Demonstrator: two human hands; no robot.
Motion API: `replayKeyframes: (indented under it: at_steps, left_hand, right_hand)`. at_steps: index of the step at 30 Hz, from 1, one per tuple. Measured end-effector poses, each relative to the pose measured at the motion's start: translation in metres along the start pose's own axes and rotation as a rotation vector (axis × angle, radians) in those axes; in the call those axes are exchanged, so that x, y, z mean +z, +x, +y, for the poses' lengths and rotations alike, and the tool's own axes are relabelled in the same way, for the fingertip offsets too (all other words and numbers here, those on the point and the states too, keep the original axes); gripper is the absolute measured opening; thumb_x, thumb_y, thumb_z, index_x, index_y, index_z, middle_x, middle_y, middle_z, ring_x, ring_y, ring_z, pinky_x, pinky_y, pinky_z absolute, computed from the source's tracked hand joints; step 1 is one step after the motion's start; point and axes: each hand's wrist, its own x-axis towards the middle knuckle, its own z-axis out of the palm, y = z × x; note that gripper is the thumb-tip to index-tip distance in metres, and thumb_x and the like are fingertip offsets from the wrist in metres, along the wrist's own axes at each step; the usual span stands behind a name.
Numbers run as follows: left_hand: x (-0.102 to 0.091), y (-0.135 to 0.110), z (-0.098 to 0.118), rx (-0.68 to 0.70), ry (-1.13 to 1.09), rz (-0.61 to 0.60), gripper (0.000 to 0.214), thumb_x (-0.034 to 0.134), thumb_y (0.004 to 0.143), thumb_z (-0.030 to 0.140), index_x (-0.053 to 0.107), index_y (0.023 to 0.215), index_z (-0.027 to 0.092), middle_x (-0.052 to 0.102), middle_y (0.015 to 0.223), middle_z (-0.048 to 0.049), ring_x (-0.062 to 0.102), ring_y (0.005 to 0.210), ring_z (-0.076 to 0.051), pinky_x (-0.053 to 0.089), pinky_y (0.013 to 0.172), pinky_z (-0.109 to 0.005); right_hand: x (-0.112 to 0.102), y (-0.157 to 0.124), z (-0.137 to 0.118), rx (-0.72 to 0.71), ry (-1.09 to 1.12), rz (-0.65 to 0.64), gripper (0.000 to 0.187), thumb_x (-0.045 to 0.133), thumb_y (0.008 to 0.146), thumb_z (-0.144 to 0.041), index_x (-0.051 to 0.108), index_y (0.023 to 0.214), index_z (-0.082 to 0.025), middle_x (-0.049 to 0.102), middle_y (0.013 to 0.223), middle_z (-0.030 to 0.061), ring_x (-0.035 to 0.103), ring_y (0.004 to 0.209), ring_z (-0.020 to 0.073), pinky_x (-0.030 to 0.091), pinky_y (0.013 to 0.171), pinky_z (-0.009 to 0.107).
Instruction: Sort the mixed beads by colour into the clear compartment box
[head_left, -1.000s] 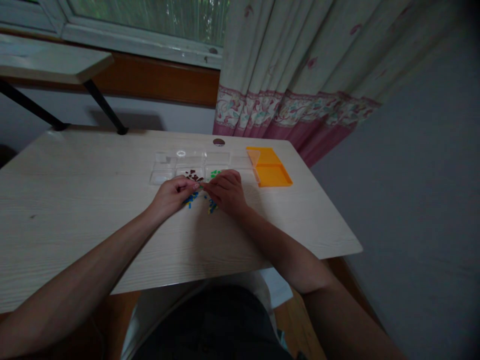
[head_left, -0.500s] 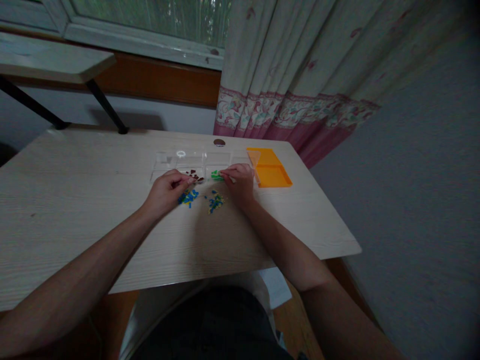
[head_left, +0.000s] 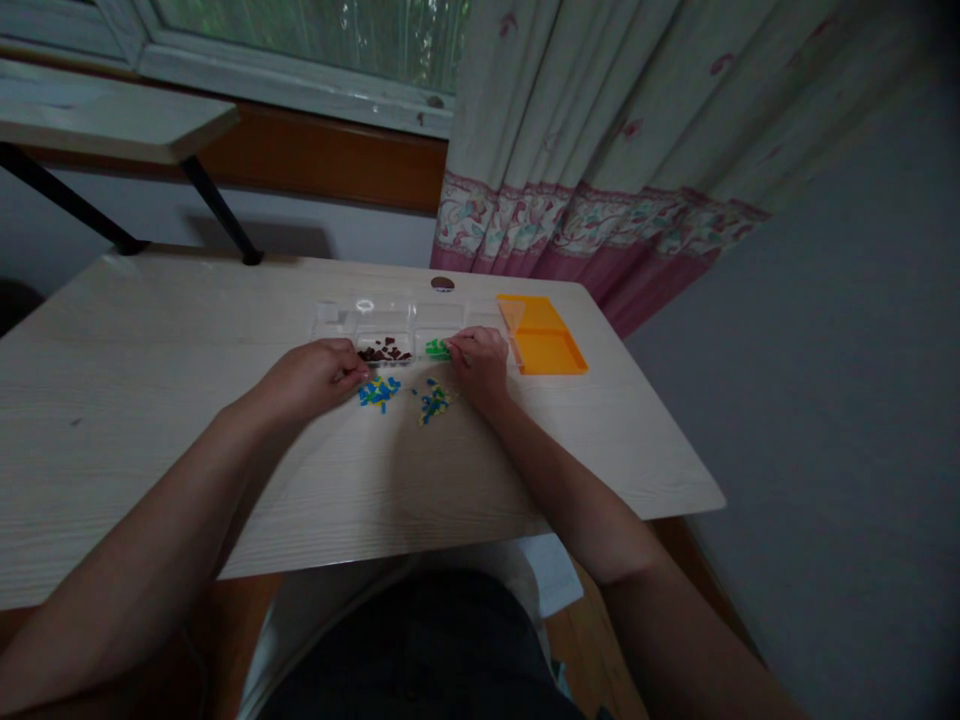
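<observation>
A clear compartment box [head_left: 413,330] lies on the table, with brown pieces [head_left: 387,351] in one front compartment and green pieces [head_left: 436,348] in the one to its right. My left hand [head_left: 321,375] is closed at the box's front left, fingertips pinched beside the brown pieces; whatever they hold is too small to make out. Over the green pieces, my right hand [head_left: 481,362] is pinched too, its fingertips partly hidden. Just in front of the box lie two piles of small blue and yellow pieces, a left pile [head_left: 379,392] and a right pile [head_left: 434,401].
An orange two-part tray [head_left: 551,350] sits right of the box, partly under its clear edge. Behind the box is a dark round spot [head_left: 442,285] near the table's back edge. A raised shelf [head_left: 127,120] on black legs stands at the back left.
My left hand has moved left, away from above the brown pieces, uncovering more of them and the left pile. My right hand stays over the green pieces.
</observation>
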Motion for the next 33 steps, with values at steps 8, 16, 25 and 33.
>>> replayKeyframes:
  at_steps: [8,16,25,33]
  left_hand:
    - [0.005,-0.003,-0.019,-0.003,-0.112,-0.104,0.023,0.054,0.083,0.038,0.073,0.087,0.024,0.066,0.075,0.0001,0.056,0.064,-0.014,0.038,0.06,-0.023]
    - [0.009,-0.003,-0.012,-0.016,-0.176,-0.157,0.022,0.063,0.076,0.039,0.072,0.091,0.026,0.07,0.081,0.0005,0.058,0.065,-0.014,0.039,0.061,-0.023]
    - [0.014,-0.001,-0.012,0.044,-0.148,-0.169,0.02,0.059,0.081,0.035,0.071,0.093,0.025,0.071,0.092,-0.0018,0.062,0.076,-0.016,0.042,0.069,-0.024]
    - [0.021,0.002,0.001,0.076,-0.041,-0.098,0.021,0.052,0.086,0.03,0.068,0.099,0.024,0.068,0.093,-0.0035,0.062,0.084,-0.019,0.044,0.074,-0.028]
  right_hand:
    - [-0.001,-0.001,0.0,-0.034,0.034,0.013,0.028,0.052,0.096,-0.041,0.074,0.093,-0.025,0.068,0.1,0.0039,0.052,0.102,0.0217,0.033,0.092,0.039]
    - [-0.001,0.0,0.001,-0.051,0.047,0.004,0.029,0.052,0.096,-0.043,0.074,0.092,-0.025,0.069,0.099,0.0042,0.052,0.1,0.0213,0.034,0.09,0.038]
    - [0.0,0.0,0.0,-0.044,0.052,-0.017,0.026,0.054,0.095,-0.041,0.073,0.092,-0.024,0.068,0.099,0.0036,0.053,0.101,0.0209,0.034,0.089,0.038]
    - [0.001,0.0,0.001,-0.055,0.067,-0.003,0.03,0.052,0.096,-0.044,0.074,0.091,-0.024,0.068,0.098,0.0041,0.053,0.1,0.0212,0.034,0.09,0.038]
